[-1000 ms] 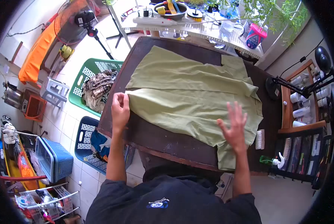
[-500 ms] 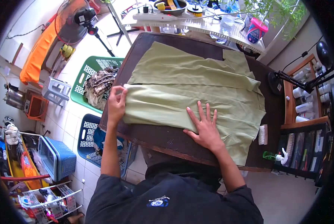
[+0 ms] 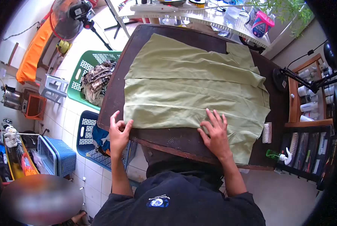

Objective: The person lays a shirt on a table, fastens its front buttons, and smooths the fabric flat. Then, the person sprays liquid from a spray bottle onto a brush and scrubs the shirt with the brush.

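Note:
A light green shirt (image 3: 168,90) lies spread out on the dark brown table (image 3: 153,137), its hem towards the left and a long front seam running across it. At the hem's near corner is my left hand (image 3: 119,135), thumb and forefinger apart, the thumb close against the cloth edge; whether it touches cannot be made out. My right hand (image 3: 217,139) rests on the near side edge of the shirt, fingers stretched over the fabric and thumb at the edge. Slight creases run along the cloth under and around it.
Left of the table stand a green basket (image 3: 74,81) with patterned cloth and a dark blue basket (image 3: 86,130) with clothes. On the table's right are a white brush-like roll (image 3: 267,132), a green spray bottle (image 3: 273,154) and a black desk lamp (image 3: 279,79). A fan (image 3: 68,19) stands behind.
My left hand has moved from the middle of the hem towards me, to the near corner. My right hand has drawn back to the shirt's near edge. The shirt's near side lies flatter.

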A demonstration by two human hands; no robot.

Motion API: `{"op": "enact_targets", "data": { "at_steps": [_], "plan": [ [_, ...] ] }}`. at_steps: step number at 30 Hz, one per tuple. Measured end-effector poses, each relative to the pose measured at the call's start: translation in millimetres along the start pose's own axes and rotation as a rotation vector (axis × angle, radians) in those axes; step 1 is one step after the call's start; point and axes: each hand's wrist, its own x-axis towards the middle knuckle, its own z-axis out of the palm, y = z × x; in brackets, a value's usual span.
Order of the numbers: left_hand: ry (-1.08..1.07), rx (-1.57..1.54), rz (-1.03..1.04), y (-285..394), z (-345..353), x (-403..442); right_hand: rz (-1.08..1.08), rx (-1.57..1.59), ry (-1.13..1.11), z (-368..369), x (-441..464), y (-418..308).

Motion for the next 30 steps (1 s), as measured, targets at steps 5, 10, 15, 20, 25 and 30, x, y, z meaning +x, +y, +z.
{"op": "enact_targets", "data": {
  "at_steps": [5, 10, 15, 20, 25, 30],
  "plan": [
    [-0.079, 0.242, -0.026, 19.4, -23.1, 8.7, -0.047, 0.076, -0.015, -7.2, -2.3, -0.3],
    [0.017, 0.607, 0.197, 29.3, -14.2, 37.1, -0.007, 0.324, -0.151, -37.8, 5.5, 4.9],
    [0.032, 0.604, 0.538, 58.4, 42.9, 75.0, 0.287, 0.076, 0.044, -45.6, 47.3, 76.6],
    [-0.164, 0.891, 0.587, 58.4, 108.8, 117.7, 0.503, -0.303, -0.028, -34.8, 91.6, 144.3],
    [-0.256, 1.027, 0.533, 51.7, 124.7, 139.5, 0.64, -0.332, -0.124, -39.7, 78.7, 138.4],
    [-0.221, 1.063, 0.461, 52.6, 123.1, 123.8, 0.686, -0.305, -0.05, -56.8, 76.2, 135.9]
  ]
}}
